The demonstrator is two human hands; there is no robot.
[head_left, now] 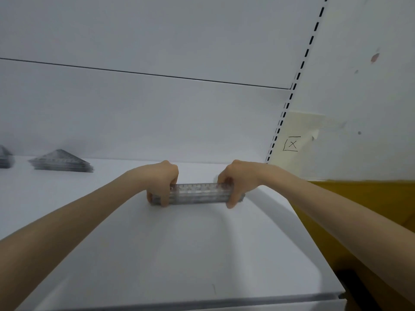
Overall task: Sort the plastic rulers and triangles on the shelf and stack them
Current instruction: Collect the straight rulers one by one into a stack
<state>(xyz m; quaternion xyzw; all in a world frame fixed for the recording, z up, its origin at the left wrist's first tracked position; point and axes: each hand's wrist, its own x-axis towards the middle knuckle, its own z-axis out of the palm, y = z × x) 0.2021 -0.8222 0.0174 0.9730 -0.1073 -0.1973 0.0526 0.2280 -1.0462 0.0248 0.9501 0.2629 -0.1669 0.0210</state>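
Ruler stack [197, 194], ends behind fingers [165, 198]

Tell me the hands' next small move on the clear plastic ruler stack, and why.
Probably nudge both ends inward to square the stack of clear plastic rulers, then release. The left hand and right hand each grip one end, the stack seems to rest on the white shelf, and stacked plastic triangles already sit farther left.

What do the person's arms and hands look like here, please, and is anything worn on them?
The left forearm and the right forearm are bare as far as the picture shows: no sleeves. The left hand and the right hand wear no glove, ring, watch or bracelet that I can make out.
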